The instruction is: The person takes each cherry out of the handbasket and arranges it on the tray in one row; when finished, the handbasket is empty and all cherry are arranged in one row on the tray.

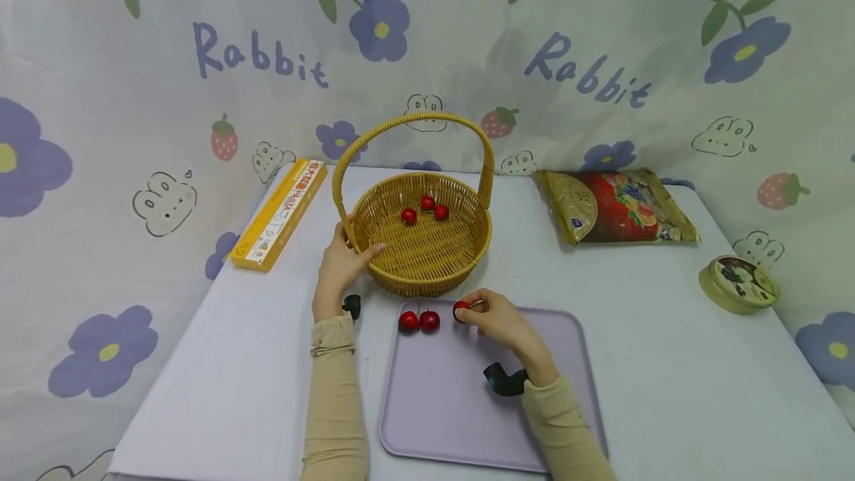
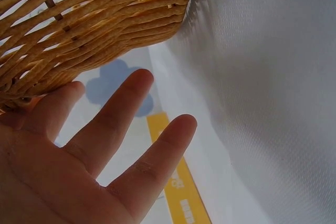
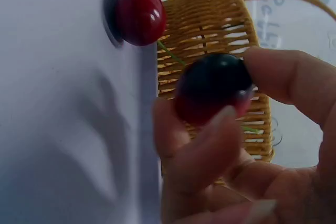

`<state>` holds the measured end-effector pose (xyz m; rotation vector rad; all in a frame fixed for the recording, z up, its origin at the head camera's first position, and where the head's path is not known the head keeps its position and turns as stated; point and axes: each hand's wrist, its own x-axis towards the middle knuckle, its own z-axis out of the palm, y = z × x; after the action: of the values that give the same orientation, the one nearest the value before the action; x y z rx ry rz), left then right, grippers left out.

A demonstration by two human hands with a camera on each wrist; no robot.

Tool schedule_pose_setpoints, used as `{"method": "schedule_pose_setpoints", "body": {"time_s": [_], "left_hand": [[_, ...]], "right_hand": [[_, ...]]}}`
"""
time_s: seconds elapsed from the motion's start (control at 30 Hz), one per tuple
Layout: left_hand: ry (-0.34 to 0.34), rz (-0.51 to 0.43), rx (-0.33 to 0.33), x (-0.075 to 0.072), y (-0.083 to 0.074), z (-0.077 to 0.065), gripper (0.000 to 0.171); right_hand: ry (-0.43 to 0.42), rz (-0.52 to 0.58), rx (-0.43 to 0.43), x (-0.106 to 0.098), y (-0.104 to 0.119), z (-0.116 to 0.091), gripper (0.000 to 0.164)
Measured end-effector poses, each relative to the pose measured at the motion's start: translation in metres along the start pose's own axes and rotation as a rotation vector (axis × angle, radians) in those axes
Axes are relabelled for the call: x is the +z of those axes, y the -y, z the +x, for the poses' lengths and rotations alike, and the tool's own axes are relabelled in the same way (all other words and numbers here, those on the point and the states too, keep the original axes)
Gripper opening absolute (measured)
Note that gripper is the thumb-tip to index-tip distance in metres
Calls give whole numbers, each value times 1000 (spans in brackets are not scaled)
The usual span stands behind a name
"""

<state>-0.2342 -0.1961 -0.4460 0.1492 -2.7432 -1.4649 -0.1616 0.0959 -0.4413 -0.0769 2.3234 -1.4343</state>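
Observation:
A round wicker basket (image 1: 419,284) with a tall handle stands mid-table, three red cherries (image 1: 409,216) inside. My left hand (image 1: 342,266) holds its left side near the handle's base, thumb over the rim; in the left wrist view, several fingers (image 2: 118,116) extend, some free of the weave. Just above the far edge of the lilac tray (image 1: 454,407), my right hand (image 1: 497,318) pinches a cherry (image 3: 212,90) between thumb and fingers. Two dark red cherries (image 1: 430,321) lie side by side at the tray's far left corner. A bit of red shows under the right hand, unclear what.
A yellow pasta box (image 1: 279,217) lies left of the basket. At the back right is a gold and red bag (image 1: 617,206), with a round tin (image 1: 739,284) nearer the right edge. A patterned cloth (image 1: 427,43) hangs behind the table.

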Motion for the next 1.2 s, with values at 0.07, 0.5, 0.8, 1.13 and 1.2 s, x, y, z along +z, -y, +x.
{"method": "schedule_pose_setpoints", "body": {"time_s": [0.07, 0.5, 0.8, 1.13, 1.2], "left_hand": [[-1, -5, 2, -1, -1, 0, 95], [-4, -11, -6, -2, -3, 1, 95], [-7, -6, -1, 1, -1, 2, 92], [-4, 5, 13, 0, 1, 0, 94], [-11, 0, 12, 1, 1, 0, 94]], "right_hand": [[-11, -79, 1, 4, 3, -2, 30], [-77, -310, 24, 17, 5, 1, 30], [-58, -284, -8, 11, 4, 2, 26], [318, 175, -204, -36, 43, 12, 34], [362, 447, -161, -41, 50, 26, 40]]}}
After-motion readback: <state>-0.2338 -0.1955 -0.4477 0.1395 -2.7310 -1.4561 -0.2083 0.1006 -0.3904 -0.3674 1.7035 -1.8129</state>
